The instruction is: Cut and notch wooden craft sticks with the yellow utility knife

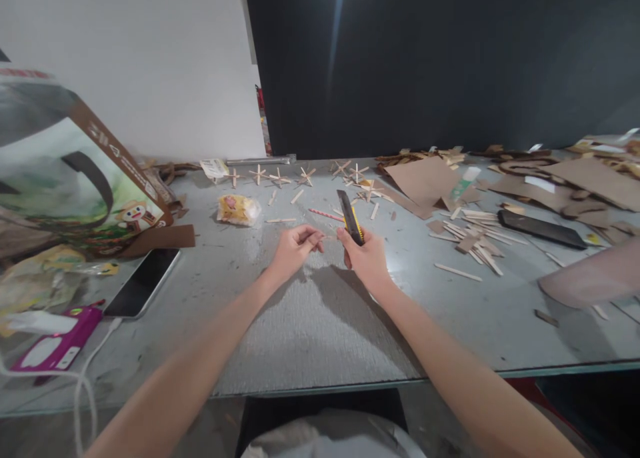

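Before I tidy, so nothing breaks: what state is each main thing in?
Yellow and black utility knife: held, blade extension unclear
Right hand: closed around utility knife
Left hand: apparently pinching thin pale stick
Black smartphone: lying, screen dark
White cable: plugged into smartphone
Pale wooden stick stars: assembled
Pale flat wooden sticks: loosely piled
Yellow plastic packet: lying, opening unclear

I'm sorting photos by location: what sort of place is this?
Probably a craft workspace, judging by the loose wooden sticks, the stick stars and the knife in the right hand.
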A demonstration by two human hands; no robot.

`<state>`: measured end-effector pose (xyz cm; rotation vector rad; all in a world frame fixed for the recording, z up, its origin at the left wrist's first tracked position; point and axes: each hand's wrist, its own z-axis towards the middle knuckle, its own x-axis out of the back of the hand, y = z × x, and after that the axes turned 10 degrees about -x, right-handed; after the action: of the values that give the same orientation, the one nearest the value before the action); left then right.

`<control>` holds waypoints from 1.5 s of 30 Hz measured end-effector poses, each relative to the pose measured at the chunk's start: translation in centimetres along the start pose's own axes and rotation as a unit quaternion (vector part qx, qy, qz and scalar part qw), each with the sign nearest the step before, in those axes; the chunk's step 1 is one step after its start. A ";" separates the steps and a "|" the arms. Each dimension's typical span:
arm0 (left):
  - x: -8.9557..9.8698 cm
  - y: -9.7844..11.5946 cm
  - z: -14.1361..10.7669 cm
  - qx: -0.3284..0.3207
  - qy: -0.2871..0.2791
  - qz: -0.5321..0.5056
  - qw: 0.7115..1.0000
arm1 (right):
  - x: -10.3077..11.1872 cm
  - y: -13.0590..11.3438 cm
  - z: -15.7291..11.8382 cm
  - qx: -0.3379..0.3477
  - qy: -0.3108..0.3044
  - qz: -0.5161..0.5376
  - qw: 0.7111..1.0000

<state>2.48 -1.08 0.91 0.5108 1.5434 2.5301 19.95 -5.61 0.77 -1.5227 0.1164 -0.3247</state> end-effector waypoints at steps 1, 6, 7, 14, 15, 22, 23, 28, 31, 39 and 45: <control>0.0 0.0 0.0 0.002 0.001 0.001 1.000 | 0.0 0.0 0.0 0.004 0.004 0.001 1.000; -0.2 0.0 0.1 0.012 0.022 -0.017 1.000 | 0.1 -0.1 0.0 0.004 0.011 0.005 1.000; -0.3 -0.1 0.1 0.014 0.031 -0.031 0.999 | 0.1 -0.2 -0.1 0.001 0.011 0.008 1.000; -2.9 -0.5 -0.3 0.026 0.069 -0.201 0.977 | -0.6 -0.3 -0.8 0.005 0.018 0.049 0.999; -3.3 -0.5 -0.4 0.027 0.081 -0.222 0.971 | -0.8 -0.2 -0.9 0.007 0.015 0.051 0.999; -3.2 -0.9 -0.3 0.030 0.108 -0.243 0.963 | -1.0 0.4 -0.8 0.048 -0.014 -0.005 0.999; -2.8 -1.0 -0.2 0.025 0.097 -0.229 0.968 | -0.9 0.5 -0.8 0.055 -0.016 -0.011 0.998; -1.2 -1.2 0.2 0.017 0.079 -0.136 0.987 | -0.6 0.8 -0.7 0.077 -0.006 -0.056 0.995; -1.0 -1.4 0.4 0.037 0.065 -0.110 0.991 | -0.5 0.7 -0.5 0.084 0.007 -0.078 0.993; -1.0 -1.5 0.3 0.046 -0.056 -0.060 0.996 | -0.1 0.7 1.0 0.025 -0.004 0.012 1.000; -1.1 -0.5 -0.2 0.028 -0.098 -0.025 0.994 | 0.1 1.2 2.0 0.023 0.000 0.006 1.000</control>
<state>3.37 -1.30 0.19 0.6971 1.5372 2.3272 20.75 -3.74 -0.32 -1.4764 0.1171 -0.3155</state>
